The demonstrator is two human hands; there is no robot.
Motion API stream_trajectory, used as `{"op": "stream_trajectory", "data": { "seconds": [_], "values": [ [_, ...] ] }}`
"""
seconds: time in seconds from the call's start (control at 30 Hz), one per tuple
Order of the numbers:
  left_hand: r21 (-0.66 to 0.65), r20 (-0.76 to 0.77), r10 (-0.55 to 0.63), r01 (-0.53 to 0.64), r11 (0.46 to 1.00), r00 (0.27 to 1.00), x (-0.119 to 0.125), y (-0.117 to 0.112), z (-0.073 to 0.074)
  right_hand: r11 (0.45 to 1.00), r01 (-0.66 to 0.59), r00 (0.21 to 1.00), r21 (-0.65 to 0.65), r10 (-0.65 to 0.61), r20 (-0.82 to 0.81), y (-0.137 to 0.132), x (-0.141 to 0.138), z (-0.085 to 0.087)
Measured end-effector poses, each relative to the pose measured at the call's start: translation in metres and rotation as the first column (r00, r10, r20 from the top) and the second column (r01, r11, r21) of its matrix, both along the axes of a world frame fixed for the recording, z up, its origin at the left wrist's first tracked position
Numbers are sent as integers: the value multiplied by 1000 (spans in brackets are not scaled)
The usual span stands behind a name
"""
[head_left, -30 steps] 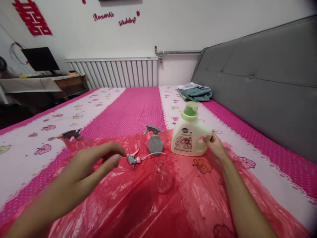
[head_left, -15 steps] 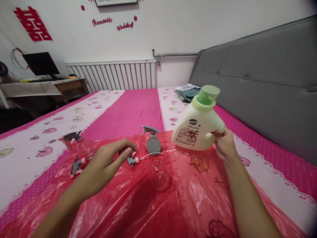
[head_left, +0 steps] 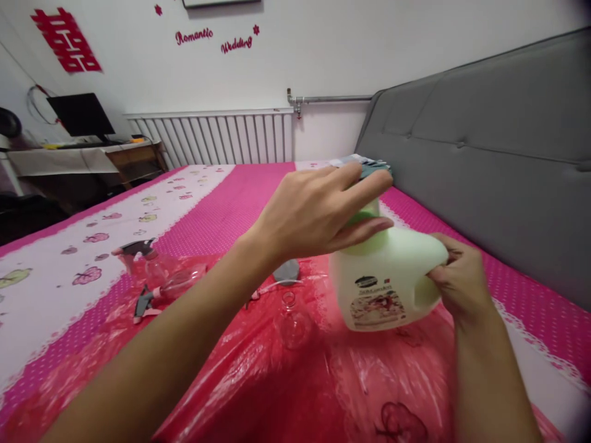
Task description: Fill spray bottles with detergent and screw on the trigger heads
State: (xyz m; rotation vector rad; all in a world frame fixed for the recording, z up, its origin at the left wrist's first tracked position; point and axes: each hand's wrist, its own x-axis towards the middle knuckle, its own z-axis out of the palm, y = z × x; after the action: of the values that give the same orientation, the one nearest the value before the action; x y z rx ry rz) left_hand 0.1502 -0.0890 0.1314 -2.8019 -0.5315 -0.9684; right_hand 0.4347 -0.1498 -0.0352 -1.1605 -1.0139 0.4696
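My right hand [head_left: 462, 271] grips the handle of a pale green laundry detergent bottle [head_left: 378, 289], held up off the red plastic sheet [head_left: 221, 381]. Over the top of it, my left hand [head_left: 323, 209] wraps round the green cap [head_left: 364, 215], mostly hidden by the fingers. A clear open bottle [head_left: 293, 323] without a sprayer stands in front. Behind my left forearm, a grey spray bottle [head_left: 287, 272] is partly covered, and a loose sprayer head [head_left: 252, 298] shows only in part.
Two more spray bottles are on the left: one standing [head_left: 150, 264], one lying on its side [head_left: 178, 283]. Folded clothes [head_left: 369, 166] lie at the back by the grey headboard [head_left: 484, 117]. A radiator [head_left: 221, 138] lines the wall; a desk with a monitor [head_left: 80, 115] stands far left.
My left hand has moved up and right from beside the loose sprayer head onto the detergent bottle's cap. The detergent bottle has come lower and nearer, in my right hand.
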Motion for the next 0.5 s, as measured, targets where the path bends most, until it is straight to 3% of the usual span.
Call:
{"op": "stream_trajectory", "data": {
  "seconds": [0.17, 0.33, 0.5],
  "values": [
    [82, -117, 21, -11, 997, 993, 5, -4, 4, 997, -70, 998, -36, 70, 4, -1, -4, 0],
    [66, -128, 150, -142, 988, 980, 12, -13, 2, 989, -126, 992, -71, 127, 14, 1, -12, -3],
    [18, -134, 275, -275, 961, 952, 19, -31, 9, 980, -159, 986, -121, 164, 37, -8, -8, -3]
  ]
}}
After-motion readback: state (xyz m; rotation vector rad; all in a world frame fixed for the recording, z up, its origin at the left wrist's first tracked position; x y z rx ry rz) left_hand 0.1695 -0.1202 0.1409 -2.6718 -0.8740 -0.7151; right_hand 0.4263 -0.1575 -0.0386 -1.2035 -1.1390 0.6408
